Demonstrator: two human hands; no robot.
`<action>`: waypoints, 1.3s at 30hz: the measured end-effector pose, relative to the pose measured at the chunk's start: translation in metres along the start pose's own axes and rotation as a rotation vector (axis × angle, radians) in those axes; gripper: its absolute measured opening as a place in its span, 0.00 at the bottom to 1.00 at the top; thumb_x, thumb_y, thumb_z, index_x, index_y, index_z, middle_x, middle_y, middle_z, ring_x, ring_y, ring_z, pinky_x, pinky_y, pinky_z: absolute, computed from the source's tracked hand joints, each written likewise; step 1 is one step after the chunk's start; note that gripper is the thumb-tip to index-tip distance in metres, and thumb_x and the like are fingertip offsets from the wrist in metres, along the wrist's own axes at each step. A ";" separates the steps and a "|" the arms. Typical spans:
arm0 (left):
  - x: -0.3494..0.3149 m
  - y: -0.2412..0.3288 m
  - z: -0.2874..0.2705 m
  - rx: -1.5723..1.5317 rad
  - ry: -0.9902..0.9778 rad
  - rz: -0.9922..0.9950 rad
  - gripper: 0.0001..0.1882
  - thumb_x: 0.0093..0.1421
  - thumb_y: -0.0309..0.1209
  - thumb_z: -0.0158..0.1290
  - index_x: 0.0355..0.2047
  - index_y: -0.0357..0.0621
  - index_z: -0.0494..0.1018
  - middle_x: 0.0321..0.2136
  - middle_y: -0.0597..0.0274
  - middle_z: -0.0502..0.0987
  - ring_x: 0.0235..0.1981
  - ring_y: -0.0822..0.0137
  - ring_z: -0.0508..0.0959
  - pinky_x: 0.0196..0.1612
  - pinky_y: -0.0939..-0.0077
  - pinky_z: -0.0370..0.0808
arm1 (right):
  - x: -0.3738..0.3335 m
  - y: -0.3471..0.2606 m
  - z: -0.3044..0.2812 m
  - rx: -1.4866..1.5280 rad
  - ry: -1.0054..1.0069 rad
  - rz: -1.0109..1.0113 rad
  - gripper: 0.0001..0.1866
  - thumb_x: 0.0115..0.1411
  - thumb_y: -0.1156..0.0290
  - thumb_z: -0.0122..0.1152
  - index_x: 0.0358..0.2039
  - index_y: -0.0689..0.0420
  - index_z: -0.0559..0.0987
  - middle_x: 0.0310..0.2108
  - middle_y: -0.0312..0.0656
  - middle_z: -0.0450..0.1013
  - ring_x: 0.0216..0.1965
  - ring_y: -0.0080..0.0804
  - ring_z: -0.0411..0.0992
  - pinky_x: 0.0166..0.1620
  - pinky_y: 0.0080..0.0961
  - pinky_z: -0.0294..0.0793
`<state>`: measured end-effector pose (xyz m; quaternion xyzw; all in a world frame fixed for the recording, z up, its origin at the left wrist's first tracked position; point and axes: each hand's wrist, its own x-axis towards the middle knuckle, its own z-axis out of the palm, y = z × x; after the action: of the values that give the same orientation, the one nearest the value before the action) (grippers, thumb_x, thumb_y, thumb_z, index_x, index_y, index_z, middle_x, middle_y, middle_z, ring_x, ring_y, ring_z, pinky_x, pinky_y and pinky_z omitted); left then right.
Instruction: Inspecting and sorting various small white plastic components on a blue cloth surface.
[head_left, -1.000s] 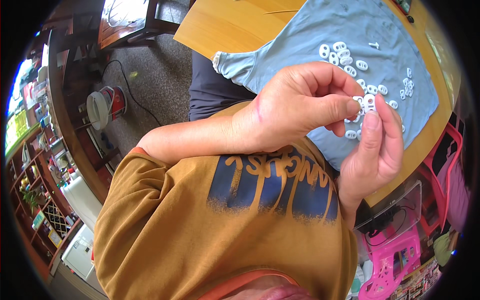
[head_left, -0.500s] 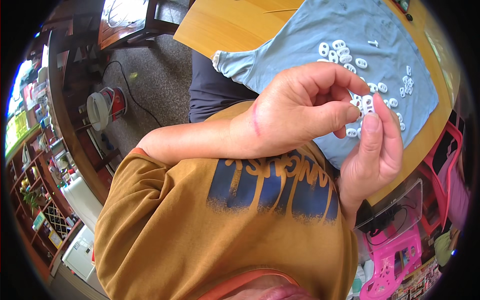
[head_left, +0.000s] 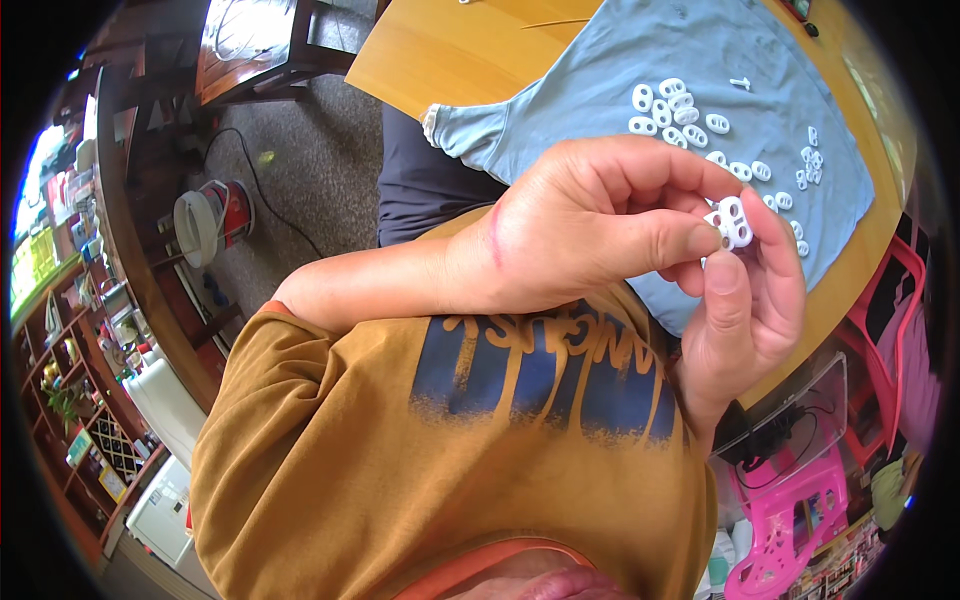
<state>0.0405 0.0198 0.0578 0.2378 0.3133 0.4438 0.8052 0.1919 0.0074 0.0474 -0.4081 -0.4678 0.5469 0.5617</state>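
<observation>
Between the fingertips of both my hands is a small white oval plastic piece with holes (head_left: 736,222), its broad face partly turned up. My left hand (head_left: 625,215) reaches across from the left, its thumb and fingertips closed on the left side of the piece. From the right, my right hand (head_left: 750,305) pinches it between thumb and fingers. A second white part seems to show behind the left thumb tip, but my fingers hide most of it. Beyond the hands, several similar white oval pieces (head_left: 685,108) lie loose on a light blue cloth (head_left: 590,95).
A wooden table (head_left: 440,60) lies under the cloth. Smaller white pieces (head_left: 811,158) sit at the cloth's right, and a single white T-shaped piece (head_left: 740,84) farther back. A pink plastic chair (head_left: 800,510) stands low right. On the floor at left is a bucket (head_left: 200,225).
The held piece has turned, so more of its broad face and holes now shows. Both hands stay close together, with the fingers slightly shifted around it.
</observation>
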 end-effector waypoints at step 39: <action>-0.009 -0.014 -0.002 0.273 -0.059 0.312 0.10 0.57 0.19 0.49 0.40 0.36 0.67 0.32 0.56 0.75 0.28 0.72 0.77 0.32 0.82 0.76 | 0.001 0.021 0.003 -0.564 -0.069 -0.534 0.21 0.64 0.62 0.38 0.43 0.69 0.70 0.39 0.50 0.68 0.39 0.36 0.67 0.42 0.30 0.68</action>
<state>0.0430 0.0049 0.0493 0.4033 0.3062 0.5095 0.6957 0.1838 0.0099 0.0279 -0.3918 -0.7083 0.2446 0.5338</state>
